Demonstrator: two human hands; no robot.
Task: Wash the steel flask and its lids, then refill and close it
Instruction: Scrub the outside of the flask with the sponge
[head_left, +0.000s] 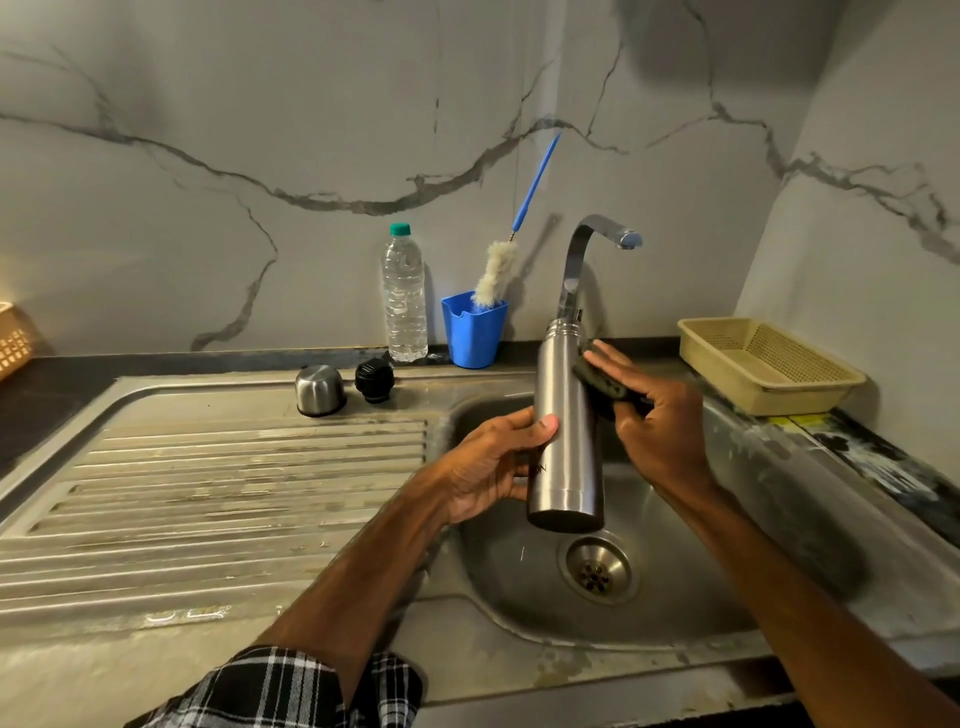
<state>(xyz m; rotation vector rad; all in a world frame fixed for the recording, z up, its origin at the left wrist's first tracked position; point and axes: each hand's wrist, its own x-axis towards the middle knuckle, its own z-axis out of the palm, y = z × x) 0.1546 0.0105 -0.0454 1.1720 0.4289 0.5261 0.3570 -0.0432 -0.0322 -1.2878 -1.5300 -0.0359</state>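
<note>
The steel flask stands upright and lidless over the sink basin. My left hand grips its lower half, thumb across the front. My right hand holds a dark scrub pad and presses it against the flask's upper right side. The steel cup lid sits upside down on the sink's back ledge, with the black stopper lid just to its right. The tap stands behind the flask; no water runs from its spout.
A clear water bottle with a green cap and a blue cup holding a bottle brush stand against the back wall. A beige basket sits at the right. The ribbed drainboard lies to the left.
</note>
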